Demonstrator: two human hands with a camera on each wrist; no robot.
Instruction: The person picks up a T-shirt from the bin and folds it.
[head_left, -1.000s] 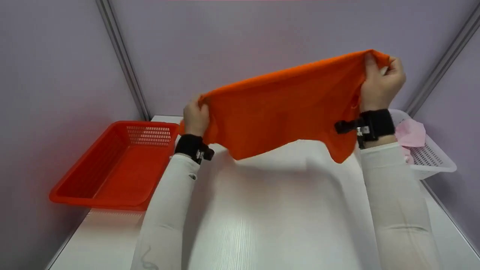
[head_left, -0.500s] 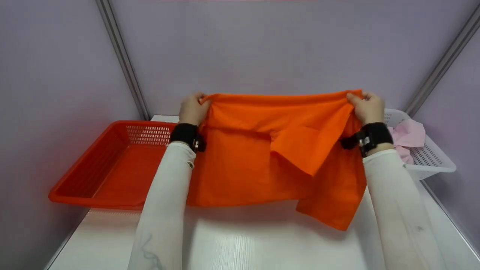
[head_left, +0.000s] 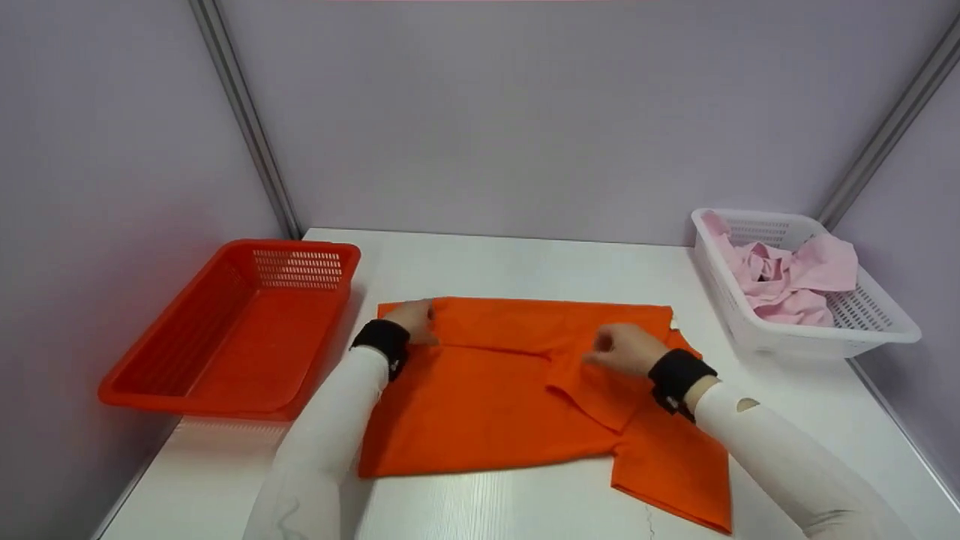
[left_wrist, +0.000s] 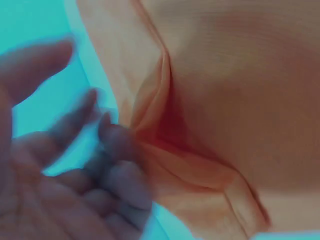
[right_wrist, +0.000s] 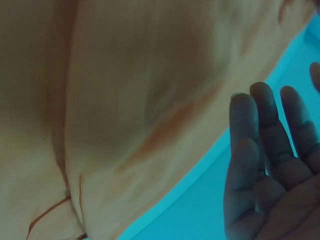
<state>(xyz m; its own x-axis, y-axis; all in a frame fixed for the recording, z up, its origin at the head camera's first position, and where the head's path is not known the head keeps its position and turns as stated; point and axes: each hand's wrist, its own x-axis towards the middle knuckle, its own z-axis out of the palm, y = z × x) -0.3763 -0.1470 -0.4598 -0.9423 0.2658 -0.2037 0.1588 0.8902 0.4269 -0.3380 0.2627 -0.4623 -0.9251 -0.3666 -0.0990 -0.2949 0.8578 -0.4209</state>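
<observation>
An orange T-shirt (head_left: pixel 495 405) lies spread on the white table in the head view, its far part folded over toward the person. One short sleeve (head_left: pixel 675 472) sticks out at the near right, and another flap lies across the body. Over the shirt's far left corner is the left hand (head_left: pixel 411 321), fingers loosely bent; in the left wrist view that hand (left_wrist: pixel 75 185) pinches no cloth. The right hand (head_left: pixel 628 349) hovers over the shirt's right part. Its fingers are relaxed and hold nothing, as the right wrist view of the hand (right_wrist: pixel 275 185) shows.
To the left stands a red plastic basket (head_left: pixel 120 390) with nothing visible inside. A white basket (head_left: pixel 795 341) at the back right holds crumpled pink cloth (head_left: pixel 795 285). Grey-white panels (head_left: pixel 510 120) enclose the white table (head_left: pixel 495 262) at the back and sides.
Both hands have lowered the orange T-shirt from the air onto the table and let go of its edge. The right hand has moved left and nearer, over the cloth.
</observation>
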